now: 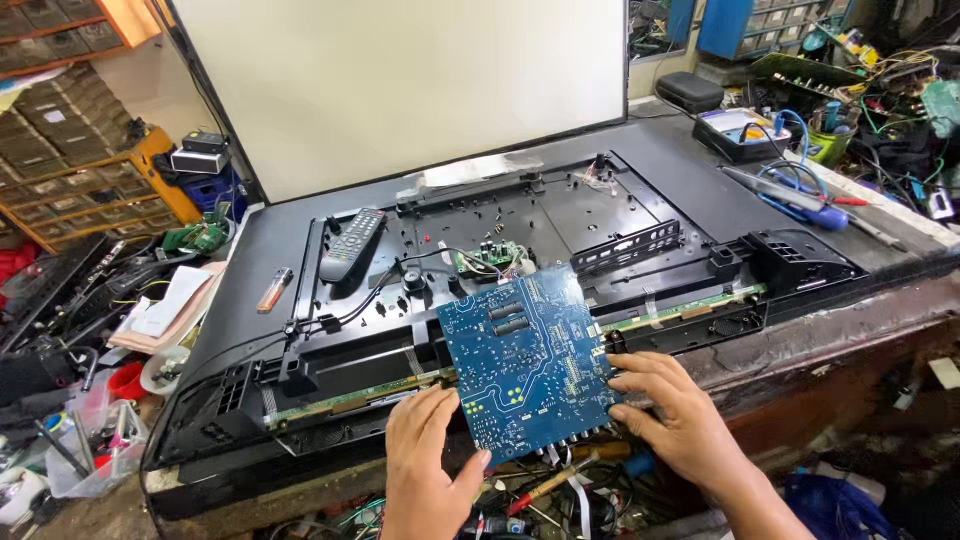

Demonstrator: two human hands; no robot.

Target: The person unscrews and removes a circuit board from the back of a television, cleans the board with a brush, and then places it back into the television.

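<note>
The blue circuit board [525,365] lies tilted over the near edge of the opened television back [560,220]. The left hand [425,455] pinches its lower-left corner; the right hand [670,405], fingers spread, grips its right edge.

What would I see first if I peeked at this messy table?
First, the bright blue circuit board in the middle, with the left hand and right hand gripping its lower edges. Under it lies a big black opened television back, with a grey remote control resting on its left part. Behind stands a wide white panel.
</note>
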